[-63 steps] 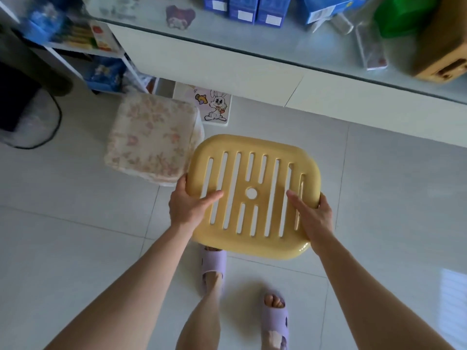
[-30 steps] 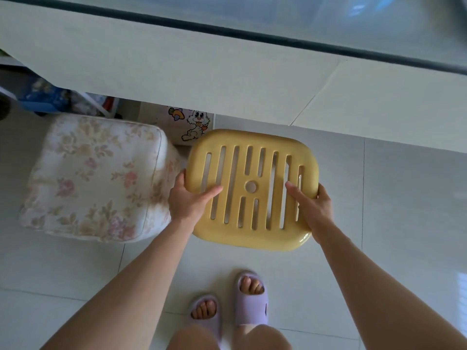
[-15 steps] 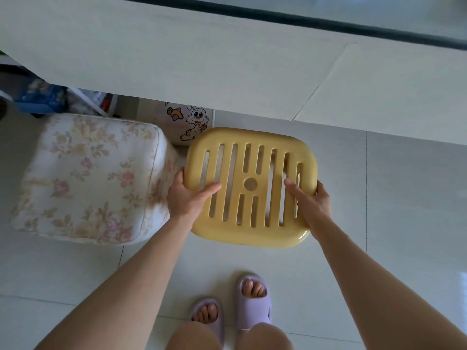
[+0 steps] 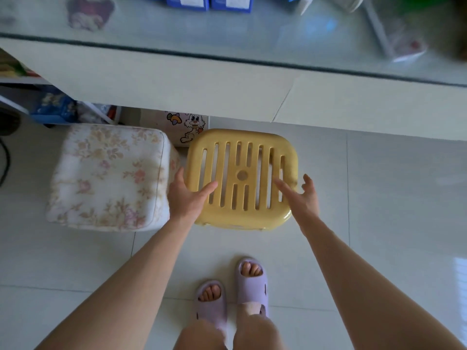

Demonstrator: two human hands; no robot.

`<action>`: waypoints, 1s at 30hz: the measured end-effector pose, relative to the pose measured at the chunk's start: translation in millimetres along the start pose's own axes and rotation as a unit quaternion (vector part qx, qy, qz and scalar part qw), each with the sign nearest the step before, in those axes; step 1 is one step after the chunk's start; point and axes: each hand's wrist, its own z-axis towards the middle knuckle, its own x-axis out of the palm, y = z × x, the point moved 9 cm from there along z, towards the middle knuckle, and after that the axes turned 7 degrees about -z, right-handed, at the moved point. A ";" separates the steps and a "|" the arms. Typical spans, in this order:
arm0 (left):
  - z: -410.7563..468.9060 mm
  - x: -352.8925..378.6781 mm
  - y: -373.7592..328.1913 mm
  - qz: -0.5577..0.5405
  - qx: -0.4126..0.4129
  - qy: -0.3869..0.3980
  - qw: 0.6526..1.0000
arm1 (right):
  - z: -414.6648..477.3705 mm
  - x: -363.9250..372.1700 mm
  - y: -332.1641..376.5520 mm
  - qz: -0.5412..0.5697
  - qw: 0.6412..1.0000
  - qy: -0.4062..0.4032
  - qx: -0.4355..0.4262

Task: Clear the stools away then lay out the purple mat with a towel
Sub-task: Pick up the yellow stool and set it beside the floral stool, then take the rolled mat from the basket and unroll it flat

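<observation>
Beside the floral stool (image 4: 108,176), yellow stool (image 4: 242,178), table edge (image 4: 202,84) overhead

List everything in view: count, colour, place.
plastic stool: 1, yellow, slatted seat, on the floor by the counter
padded stool: 1, floral cream cover, left of the plastic stool
counter: 1, pale, glass top, across the top
boxes: several, blue, on the counter, cut off
rabbit sticker: 1, white, under the counter edge
shelf: 1, white, blurred clutter, far left
slippers: 2, lilac, on the feet
left hand: fingers spread, at the stool's left edge
right hand: fingers spread, at its right edge
</observation>
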 end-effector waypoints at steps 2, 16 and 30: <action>-29.7 -10.7 -20.2 -0.007 -0.004 0.013 1.000 | -34.9 -16.7 12.3 0.007 1.000 0.000 -0.007; -256.3 -93.3 -267.0 -0.116 0.068 0.131 0.982 | -288.5 -176.2 181.7 0.059 0.993 -0.025 -0.102; -426.7 -104.0 -430.6 -0.098 0.249 0.274 0.924 | -457.1 -331.0 237.5 0.160 0.953 -0.149 -0.209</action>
